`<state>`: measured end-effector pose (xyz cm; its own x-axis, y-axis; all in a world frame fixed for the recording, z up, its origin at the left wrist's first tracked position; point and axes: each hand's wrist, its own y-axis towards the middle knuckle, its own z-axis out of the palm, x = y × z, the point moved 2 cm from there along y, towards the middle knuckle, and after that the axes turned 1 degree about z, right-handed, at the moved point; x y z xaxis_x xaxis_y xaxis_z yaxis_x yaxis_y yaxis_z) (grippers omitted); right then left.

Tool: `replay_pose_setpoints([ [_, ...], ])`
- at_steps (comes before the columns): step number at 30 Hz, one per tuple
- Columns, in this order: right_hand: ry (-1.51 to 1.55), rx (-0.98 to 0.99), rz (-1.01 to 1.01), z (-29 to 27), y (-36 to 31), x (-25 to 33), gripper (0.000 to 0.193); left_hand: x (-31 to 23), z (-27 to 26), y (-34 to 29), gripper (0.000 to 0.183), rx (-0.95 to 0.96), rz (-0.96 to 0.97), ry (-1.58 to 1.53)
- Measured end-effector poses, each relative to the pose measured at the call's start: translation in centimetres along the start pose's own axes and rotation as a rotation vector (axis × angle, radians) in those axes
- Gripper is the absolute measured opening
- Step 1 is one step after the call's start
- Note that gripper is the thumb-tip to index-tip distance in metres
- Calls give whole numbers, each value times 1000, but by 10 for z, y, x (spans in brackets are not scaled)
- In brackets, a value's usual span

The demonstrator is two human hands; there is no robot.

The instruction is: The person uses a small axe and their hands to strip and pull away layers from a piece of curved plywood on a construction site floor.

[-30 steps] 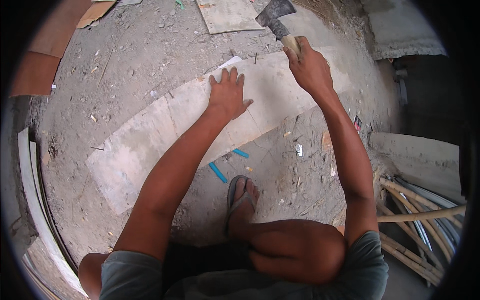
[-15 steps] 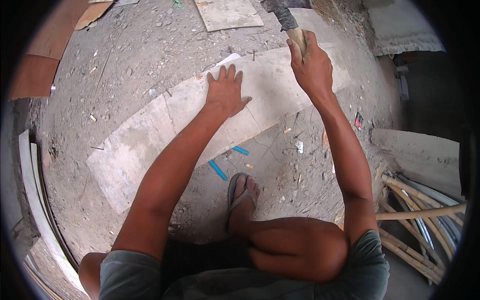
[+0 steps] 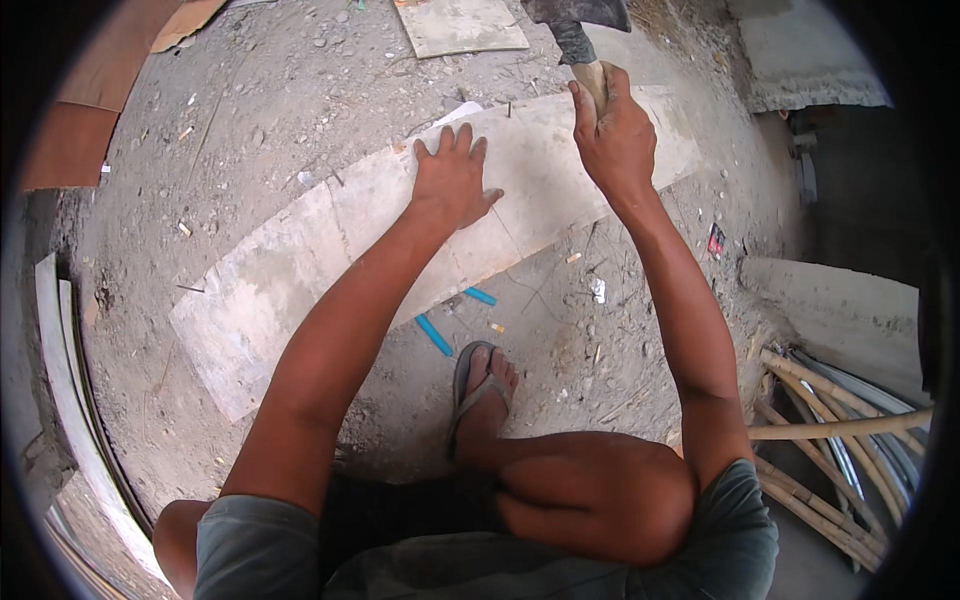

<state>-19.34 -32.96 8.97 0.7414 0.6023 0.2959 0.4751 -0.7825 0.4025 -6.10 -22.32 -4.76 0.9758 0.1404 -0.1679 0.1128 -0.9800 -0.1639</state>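
A long, pale, weathered plywood board (image 3: 270,290) lies slanting across the dirt in front of me. My left hand (image 3: 452,180) rests flat on it with the fingers spread. In my right hand (image 3: 618,140) is a hatchet (image 3: 578,45), gripped by its wooden handle; its dark head is cut off by the top of the picture, and black wrapping covers the neck. The hatchet is raised above the board's right part. Nails stick out along the board's far edge, one nail (image 3: 508,110) to the right of my left hand and another (image 3: 190,289) at the left end.
Blue pipe pieces (image 3: 433,336) lie between the board and my sandalled foot (image 3: 485,390). Another board piece (image 3: 470,27) is at the top. Bamboo poles (image 3: 840,428) are heaped at right, near concrete slabs (image 3: 835,310). Long strips (image 3: 75,370) and brown sheets (image 3: 70,145) line the left.
My right hand has shifted slightly left with the hatchet, and more of its head shows. My left hand stays flat on the board.
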Motion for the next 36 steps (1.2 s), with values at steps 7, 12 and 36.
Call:
replay_pose_setpoints([
  [7, -142, 292, 161, 13, -3, -9, 39, 4, 1, -4, 87, 5, -2, -8],
  [12, 29, 88, 102, 6, -7, -5, 38, 0, 1, -2, 87, 6, -2, -3],
  [36, 137, 64, 106, 11, -3, -18, 43, 3, 4, -3, 87, 22, 3, 49],
])
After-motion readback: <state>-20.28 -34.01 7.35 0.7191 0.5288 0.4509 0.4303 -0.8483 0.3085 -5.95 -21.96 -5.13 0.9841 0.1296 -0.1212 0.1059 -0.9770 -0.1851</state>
